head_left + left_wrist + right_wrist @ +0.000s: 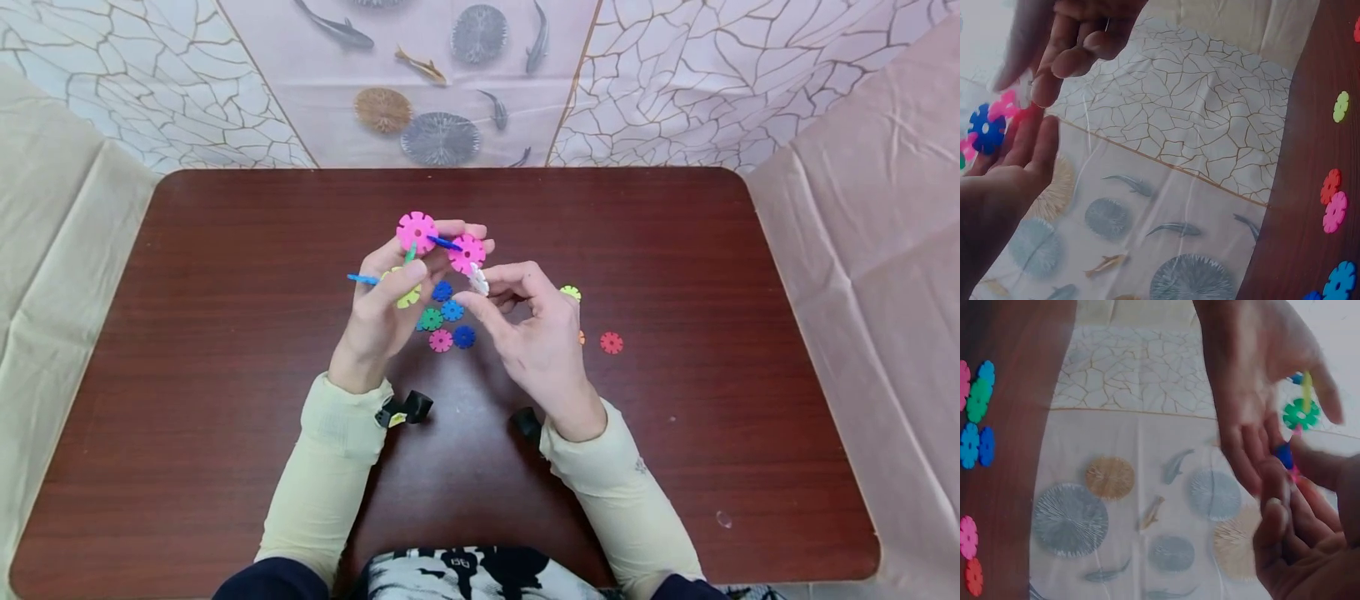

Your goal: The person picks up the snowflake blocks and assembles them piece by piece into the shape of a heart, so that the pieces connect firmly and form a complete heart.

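Note:
My left hand (378,317) holds a chain of notched plastic discs, its thumb on a yellow disc (409,297). A light blue disc (363,278) sticks out at the left, seen edge-on. From the yellow one the chain runs through a green disc (1302,414), a pink disc (417,231) and a dark blue disc (986,129) to a second pink disc (468,252). Thumb and fingers of my right hand (543,346) pinch a white disc (479,282) against that second pink disc's edge. Whether their notches interlock cannot be told.
Beneath the hands, several loose discs lie on the brown table (225,400), among them a green disc (431,319) and a pink disc (441,341). Right of them are a red disc (611,342) and a yellow-green disc (572,292). Patterned cloth (420,50) hangs beyond the far edge.

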`<state>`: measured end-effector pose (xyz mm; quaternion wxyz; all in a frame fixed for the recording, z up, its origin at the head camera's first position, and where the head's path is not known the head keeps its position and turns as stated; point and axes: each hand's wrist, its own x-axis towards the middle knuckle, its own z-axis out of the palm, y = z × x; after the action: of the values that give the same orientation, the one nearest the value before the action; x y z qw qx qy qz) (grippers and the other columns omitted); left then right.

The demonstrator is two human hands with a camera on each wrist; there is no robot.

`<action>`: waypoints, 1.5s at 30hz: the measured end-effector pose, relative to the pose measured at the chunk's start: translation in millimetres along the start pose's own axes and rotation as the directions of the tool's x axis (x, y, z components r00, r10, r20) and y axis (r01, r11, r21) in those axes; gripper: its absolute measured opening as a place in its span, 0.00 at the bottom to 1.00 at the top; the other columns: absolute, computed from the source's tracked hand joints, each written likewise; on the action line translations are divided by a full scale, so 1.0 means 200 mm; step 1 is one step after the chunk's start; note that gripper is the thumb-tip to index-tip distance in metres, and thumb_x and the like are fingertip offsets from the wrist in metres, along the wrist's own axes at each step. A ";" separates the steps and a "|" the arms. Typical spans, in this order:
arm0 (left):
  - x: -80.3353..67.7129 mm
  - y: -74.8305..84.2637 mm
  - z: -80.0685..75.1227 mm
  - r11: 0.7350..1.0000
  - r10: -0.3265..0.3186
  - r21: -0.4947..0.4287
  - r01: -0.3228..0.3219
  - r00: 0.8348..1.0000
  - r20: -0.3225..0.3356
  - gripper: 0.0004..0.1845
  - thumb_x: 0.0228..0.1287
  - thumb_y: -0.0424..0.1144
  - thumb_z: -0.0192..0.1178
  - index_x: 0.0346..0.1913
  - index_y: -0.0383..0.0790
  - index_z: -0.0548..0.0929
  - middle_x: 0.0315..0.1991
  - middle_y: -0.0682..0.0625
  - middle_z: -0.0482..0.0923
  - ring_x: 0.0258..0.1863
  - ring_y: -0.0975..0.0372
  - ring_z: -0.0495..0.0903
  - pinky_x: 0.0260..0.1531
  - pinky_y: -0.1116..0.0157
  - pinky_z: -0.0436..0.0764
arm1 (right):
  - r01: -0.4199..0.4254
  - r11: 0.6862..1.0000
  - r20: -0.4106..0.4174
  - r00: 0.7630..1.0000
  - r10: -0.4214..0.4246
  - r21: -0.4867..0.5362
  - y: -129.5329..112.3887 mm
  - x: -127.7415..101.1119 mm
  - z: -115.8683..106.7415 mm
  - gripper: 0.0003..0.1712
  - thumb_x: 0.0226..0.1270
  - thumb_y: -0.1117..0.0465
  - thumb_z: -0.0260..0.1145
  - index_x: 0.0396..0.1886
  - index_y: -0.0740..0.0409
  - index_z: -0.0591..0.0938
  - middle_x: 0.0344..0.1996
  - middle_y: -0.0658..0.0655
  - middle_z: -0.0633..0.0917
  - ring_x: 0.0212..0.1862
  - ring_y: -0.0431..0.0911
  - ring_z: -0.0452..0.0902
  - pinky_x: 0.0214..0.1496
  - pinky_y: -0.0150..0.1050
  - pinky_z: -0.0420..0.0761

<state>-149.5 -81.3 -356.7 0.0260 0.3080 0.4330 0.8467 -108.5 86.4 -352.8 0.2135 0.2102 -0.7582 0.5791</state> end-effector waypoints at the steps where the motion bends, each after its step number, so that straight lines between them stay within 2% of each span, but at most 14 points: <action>1: 0.00 0.00 -0.01 1.000 0.003 -0.023 -0.003 1.000 -0.003 0.24 0.64 0.42 0.56 0.58 0.28 0.75 0.57 0.31 0.74 0.57 0.38 0.75 0.62 0.48 0.69 | 0.001 1.000 0.019 1.000 -0.002 0.012 0.00 0.00 -0.01 0.20 0.50 0.66 0.78 0.43 0.62 0.81 0.33 0.54 0.86 0.32 0.42 0.80 0.34 0.36 0.81; 6: 0.01 0.00 -0.05 0.996 0.037 -0.083 -0.039 0.999 -0.033 0.22 0.65 0.41 0.57 0.57 0.29 0.76 0.55 0.31 0.76 0.54 0.40 0.77 0.62 0.50 0.69 | -0.063 0.998 0.087 0.994 0.064 -0.008 0.02 0.03 -0.10 0.15 0.57 0.62 0.75 0.43 0.58 0.84 0.32 0.47 0.86 0.30 0.41 0.78 0.31 0.34 0.78; 10: 0.01 0.01 -0.07 0.996 0.055 -0.063 -0.059 0.996 -0.073 0.24 0.64 0.41 0.59 0.57 0.28 0.75 0.54 0.31 0.76 0.55 0.38 0.76 0.59 0.50 0.71 | -0.224 0.952 0.125 0.959 0.253 -0.210 0.14 0.08 -0.24 0.12 0.64 0.54 0.69 0.44 0.54 0.84 0.32 0.46 0.84 0.30 0.42 0.75 0.31 0.35 0.74; 13: 0.00 0.01 -0.08 0.996 0.056 -0.058 -0.062 0.993 -0.100 0.24 0.64 0.41 0.59 0.58 0.28 0.75 0.54 0.31 0.76 0.55 0.37 0.76 0.59 0.51 0.72 | -0.337 0.832 0.219 0.859 0.464 -0.441 0.27 0.09 -0.31 0.17 0.65 0.52 0.69 0.50 0.53 0.83 0.38 0.50 0.83 0.34 0.45 0.76 0.36 0.39 0.75; 18: -0.01 0.01 -0.08 0.996 0.048 -0.071 -0.058 0.990 -0.129 0.23 0.64 0.40 0.59 0.57 0.27 0.75 0.55 0.32 0.76 0.56 0.39 0.76 0.60 0.52 0.72 | -0.309 0.583 0.314 0.609 0.728 -0.752 0.46 0.08 -0.37 0.26 0.54 0.52 0.77 0.51 0.53 0.79 0.44 0.54 0.82 0.40 0.49 0.77 0.47 0.48 0.75; 21: -0.01 0.01 -0.09 0.995 0.047 -0.075 -0.058 0.989 -0.140 0.24 0.64 0.40 0.60 0.58 0.27 0.75 0.55 0.32 0.76 0.56 0.40 0.77 0.60 0.53 0.72 | -0.250 0.521 0.337 0.527 0.780 -0.816 0.52 0.07 -0.36 0.31 0.46 0.50 0.81 0.48 0.54 0.77 0.39 0.52 0.81 0.41 0.50 0.76 0.52 0.49 0.71; 23: -0.01 0.01 -0.08 0.995 0.045 -0.081 -0.057 0.988 -0.146 0.25 0.64 0.41 0.61 0.58 0.27 0.75 0.55 0.32 0.76 0.56 0.40 0.77 0.61 0.52 0.72 | -0.211 0.520 0.359 0.514 0.779 -0.828 0.54 0.06 -0.34 0.32 0.43 0.50 0.83 0.46 0.55 0.77 0.33 0.51 0.80 0.40 0.51 0.76 0.54 0.49 0.69; 31: 0.00 0.02 -0.06 0.997 0.027 -0.066 -0.038 0.987 -0.161 0.27 0.65 0.43 0.63 0.60 0.29 0.72 0.59 0.30 0.73 0.56 0.37 0.75 0.59 0.50 0.73 | -0.167 0.523 0.370 0.533 0.761 -0.836 0.58 0.04 -0.31 0.18 0.48 0.50 0.80 0.35 0.52 0.84 0.29 0.49 0.83 0.41 0.51 0.78 0.55 0.50 0.67; 34: 0.00 0.03 -0.05 0.997 0.024 -0.064 -0.035 0.986 -0.168 0.26 0.65 0.43 0.63 0.59 0.30 0.72 0.61 0.29 0.71 0.58 0.37 0.74 0.61 0.48 0.71 | -0.245 0.572 0.377 0.544 0.749 -0.783 0.58 0.04 -0.32 0.15 0.54 0.53 0.77 0.34 0.53 0.80 0.29 0.49 0.84 0.37 0.48 0.79 0.48 0.46 0.71; 37: 0.00 0.03 -0.04 0.998 0.026 -0.044 -0.034 0.986 -0.167 0.26 0.65 0.43 0.62 0.60 0.28 0.72 0.63 0.29 0.69 0.60 0.36 0.72 0.63 0.47 0.68 | -0.370 0.681 0.375 0.623 0.687 -0.632 0.54 0.06 -0.31 0.15 0.59 0.55 0.74 0.34 0.55 0.76 0.27 0.52 0.83 0.29 0.47 0.78 0.36 0.40 0.74; 39: 0.01 0.02 -0.04 0.999 0.030 -0.027 -0.035 0.985 -0.168 0.26 0.66 0.42 0.61 0.60 0.28 0.72 0.64 0.30 0.68 0.61 0.37 0.71 0.64 0.47 0.67 | -0.436 0.783 0.367 0.708 0.603 -0.444 0.50 0.07 -0.31 0.15 0.60 0.57 0.73 0.35 0.57 0.75 0.26 0.55 0.83 0.26 0.46 0.77 0.28 0.38 0.75; 41: 0.01 0.02 -0.03 0.999 0.031 -0.009 -0.033 0.985 -0.171 0.26 0.66 0.41 0.61 0.60 0.27 0.71 0.64 0.30 0.68 0.61 0.37 0.71 0.64 0.47 0.67 | -0.460 0.859 0.343 0.788 0.511 -0.223 0.44 0.08 -0.29 0.15 0.60 0.59 0.73 0.36 0.59 0.74 0.27 0.58 0.83 0.25 0.47 0.78 0.31 0.36 0.79; 43: 0.01 0.02 -0.03 0.999 0.032 -0.001 -0.033 0.984 -0.178 0.25 0.66 0.40 0.61 0.60 0.27 0.72 0.64 0.30 0.68 0.61 0.38 0.72 0.64 0.47 0.67 | -0.468 0.883 0.323 0.840 0.436 0.024 0.38 0.09 -0.26 0.13 0.60 0.66 0.71 0.38 0.62 0.75 0.28 0.59 0.85 0.28 0.46 0.81 0.35 0.37 0.83; 45: 0.01 0.02 -0.02 0.999 0.035 0.006 -0.035 0.983 -0.180 0.24 0.66 0.39 0.61 0.59 0.27 0.72 0.63 0.30 0.69 0.60 0.38 0.72 0.64 0.48 0.67 | -0.466 0.854 0.316 0.866 0.387 0.230 0.31 0.09 -0.22 0.12 0.61 0.72 0.68 0.42 0.64 0.75 0.30 0.59 0.86 0.31 0.47 0.84 0.40 0.39 0.84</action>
<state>-153.1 -86.5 -354.9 -0.0286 0.2378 0.4295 0.8707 -155.4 142.3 -381.3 -0.0563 0.1388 -0.7107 0.6874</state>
